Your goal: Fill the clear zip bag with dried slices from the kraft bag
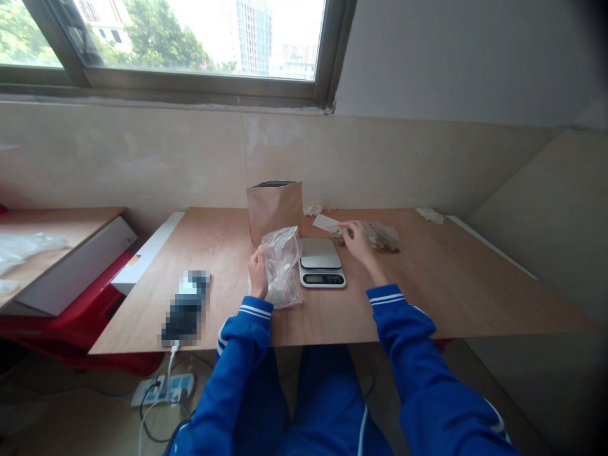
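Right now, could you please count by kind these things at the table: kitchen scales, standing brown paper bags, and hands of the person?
Kitchen scale: 1
Brown paper bag: 1
Hands, left hand and right hand: 2
Total: 4

Around the smooth, metallic scale plate (320, 253): a glossy, crinkled plastic bag (282, 272) at eight o'clock, a matt, paper-like pouch (274, 208) at ten; beneath, a smooth, wood-grained table (451, 285).
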The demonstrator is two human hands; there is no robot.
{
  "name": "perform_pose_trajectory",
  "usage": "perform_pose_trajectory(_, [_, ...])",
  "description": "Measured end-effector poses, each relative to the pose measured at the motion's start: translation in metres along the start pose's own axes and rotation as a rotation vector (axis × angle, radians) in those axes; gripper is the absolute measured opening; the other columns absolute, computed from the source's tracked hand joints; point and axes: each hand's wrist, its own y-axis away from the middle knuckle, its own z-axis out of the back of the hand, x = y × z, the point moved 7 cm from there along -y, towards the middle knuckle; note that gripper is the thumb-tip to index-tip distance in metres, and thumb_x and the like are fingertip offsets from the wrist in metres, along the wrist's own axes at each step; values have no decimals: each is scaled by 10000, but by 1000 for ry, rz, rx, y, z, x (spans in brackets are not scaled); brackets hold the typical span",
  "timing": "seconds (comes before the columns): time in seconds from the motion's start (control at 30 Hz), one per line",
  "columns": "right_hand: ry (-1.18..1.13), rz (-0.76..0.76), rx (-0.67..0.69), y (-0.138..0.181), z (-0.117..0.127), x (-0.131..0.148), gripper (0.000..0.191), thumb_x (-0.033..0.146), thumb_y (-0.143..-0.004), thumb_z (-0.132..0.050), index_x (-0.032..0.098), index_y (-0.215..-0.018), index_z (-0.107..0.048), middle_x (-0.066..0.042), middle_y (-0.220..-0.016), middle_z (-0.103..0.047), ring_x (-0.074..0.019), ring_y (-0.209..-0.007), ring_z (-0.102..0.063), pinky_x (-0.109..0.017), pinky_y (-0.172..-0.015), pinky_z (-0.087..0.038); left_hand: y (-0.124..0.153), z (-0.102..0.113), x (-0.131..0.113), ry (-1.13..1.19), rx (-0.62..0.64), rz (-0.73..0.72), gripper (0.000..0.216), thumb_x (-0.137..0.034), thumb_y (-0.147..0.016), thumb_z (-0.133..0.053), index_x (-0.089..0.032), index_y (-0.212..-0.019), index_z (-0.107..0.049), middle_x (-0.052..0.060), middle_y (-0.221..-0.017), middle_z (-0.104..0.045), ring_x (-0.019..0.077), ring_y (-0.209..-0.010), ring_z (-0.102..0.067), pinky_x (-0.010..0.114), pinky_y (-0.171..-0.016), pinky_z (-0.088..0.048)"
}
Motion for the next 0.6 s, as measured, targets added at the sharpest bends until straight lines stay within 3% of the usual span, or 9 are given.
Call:
perform_pose_trajectory(0.1, [268,-145,-112,8,2,-76,449,197,-857,-450,108,-1281,-568,-218,-1392,-488,-328,-1311,-420,-510,-1080,-332,5,2,-25,-312,89,-162,415,-472,-955,-403,-167,-809,-643,60,-790,-683,199,-795,-636,283,-731,-485])
perform_pose_trajectory(0.17, [397,-252,-81,18,-3,-118,541,241,-858,-481,101,-1380,-473,-217,-1482,-393,-361,-1350,-363,-533,-1086,-309,9,17,-30,-581,-17,-170,385,-415,-987,-336,-183,-837,-603,72,-799,-668,219,-793,-638,306,-721,-473])
perform_pose_trajectory(0.23, [464,-288,-63,30,-9,-145,601,266,-856,-495,106,-1429,-409,-213,-1475,-408,-372,-1345,-352,-532,-1075,-311,14,31,-20,-796,-86,-87,314,-324,-993,-316,-170,-948,-586,105,-844,-669,246,-810,-656,329,-712,-474])
perform_pose_trajectory(0.3, [490,-275,-99,38,-12,-158,591,277,-861,-490,121,-1426,-409,-204,-1422,-467,-361,-1311,-373,-513,-1050,-330,20,39,-5,-953,-106,-28,287,-234,-972,-329,-115,-1097,-558,169,-976,-665,270,-858,-667,357,-723,-492])
perform_pose_trajectory(0.37, [502,-262,-156,44,-11,-163,543,273,-860,-489,141,-1385,-457,-195,-1362,-514,-349,-1251,-412,-491,-1009,-358,28,38,2,-1067,-133,-79,347,-183,-943,-351,-64,-1224,-515,232,-1146,-608,291,-950,-657,392,-766,-512])
perform_pose_trajectory(0.53, [467,-239,-229,45,-4,-163,413,222,-848,-482,143,-1242,-580,-182,-1212,-598,-316,-1116,-482,-439,-948,-380,48,20,-16,-1220,-241,-327,530,-147,-895,-417,-65,-1418,-403,260,-1356,-457,356,-1202,-525,506,-956,-456])
perform_pose_trajectory(0.6, [436,-226,-257,47,1,-161,366,214,-845,-474,133,-1174,-613,-179,-1153,-625,-305,-1077,-499,-426,-946,-374,54,11,-20,-1212,-195,-362,528,-156,-914,-392,-99,-1439,-391,233,-1406,-439,338,-1238,-502,507,-1002,-426])
